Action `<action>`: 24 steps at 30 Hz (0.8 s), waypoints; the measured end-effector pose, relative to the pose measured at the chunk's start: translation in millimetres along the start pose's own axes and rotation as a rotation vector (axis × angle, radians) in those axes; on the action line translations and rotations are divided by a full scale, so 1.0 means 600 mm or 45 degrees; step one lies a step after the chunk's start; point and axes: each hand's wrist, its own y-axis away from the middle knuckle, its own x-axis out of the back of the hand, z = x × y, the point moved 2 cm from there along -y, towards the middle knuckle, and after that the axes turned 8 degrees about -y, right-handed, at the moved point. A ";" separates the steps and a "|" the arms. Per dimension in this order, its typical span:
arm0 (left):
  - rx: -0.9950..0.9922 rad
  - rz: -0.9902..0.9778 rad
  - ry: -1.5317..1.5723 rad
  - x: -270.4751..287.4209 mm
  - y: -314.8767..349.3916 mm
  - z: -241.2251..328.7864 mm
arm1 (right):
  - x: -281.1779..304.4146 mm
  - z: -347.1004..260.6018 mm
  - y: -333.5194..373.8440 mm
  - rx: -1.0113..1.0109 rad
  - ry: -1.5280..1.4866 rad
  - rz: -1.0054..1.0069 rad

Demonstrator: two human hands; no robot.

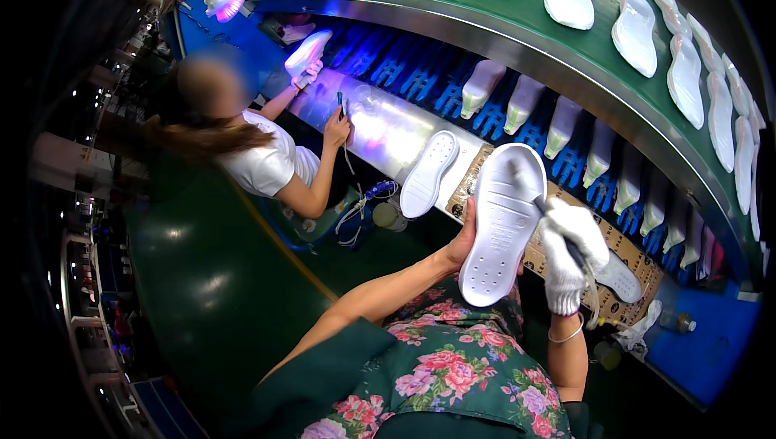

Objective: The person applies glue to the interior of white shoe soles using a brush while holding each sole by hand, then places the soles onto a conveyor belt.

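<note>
White sole (pixel 503 233), left hand (pixel 461 246) tight on its edge, right hand (pixel 585 234) around blurred tool (pixel 541 204), wide floor (pixel 214 293) leftward.

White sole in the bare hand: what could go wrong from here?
The left grip holds the white sole by its side edge, so it might twist or slip if pressed hard.
The tool in the gloved right grip looks blurred over the sole's upper end; a stray stroke could catch the raised rim.
A second sole appears to overhang the front of the bench, so a bump might knock it off.
</note>
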 end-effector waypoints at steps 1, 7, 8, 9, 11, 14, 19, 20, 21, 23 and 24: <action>0.012 -0.007 -0.018 -0.008 0.001 0.010 | 0.002 0.001 -0.004 -0.061 0.137 0.100; -0.018 0.119 -0.027 0.021 -0.014 0.023 | -0.040 -0.037 0.010 0.430 0.039 -0.392; -0.054 0.166 -0.059 0.021 -0.017 0.032 | -0.031 -0.031 0.010 0.290 -0.025 -0.392; -0.090 0.213 -0.091 0.019 -0.020 0.043 | -0.018 -0.020 0.010 0.149 -0.088 -0.391; -0.190 -0.160 0.241 0.037 -0.030 0.023 | -0.011 -0.007 0.004 0.019 -0.022 -0.159; -0.144 0.032 0.051 0.018 -0.038 0.047 | -0.019 -0.009 0.004 0.233 0.205 -0.153; -0.241 -0.575 0.105 0.061 -0.048 0.054 | -0.030 -0.034 0.015 0.225 0.045 -0.409; -0.186 -0.271 0.100 0.060 -0.046 0.048 | -0.022 -0.017 0.014 0.131 -0.026 -0.351; -0.130 0.033 0.093 0.056 -0.041 0.042 | -0.019 -0.012 0.012 0.042 0.058 -0.266; -0.155 0.267 -0.058 0.035 -0.043 0.061 | -0.016 -0.004 0.012 -0.001 0.143 -0.127; -0.177 0.243 -0.060 0.044 -0.047 0.061 | -0.020 -0.015 0.010 0.165 0.195 -0.145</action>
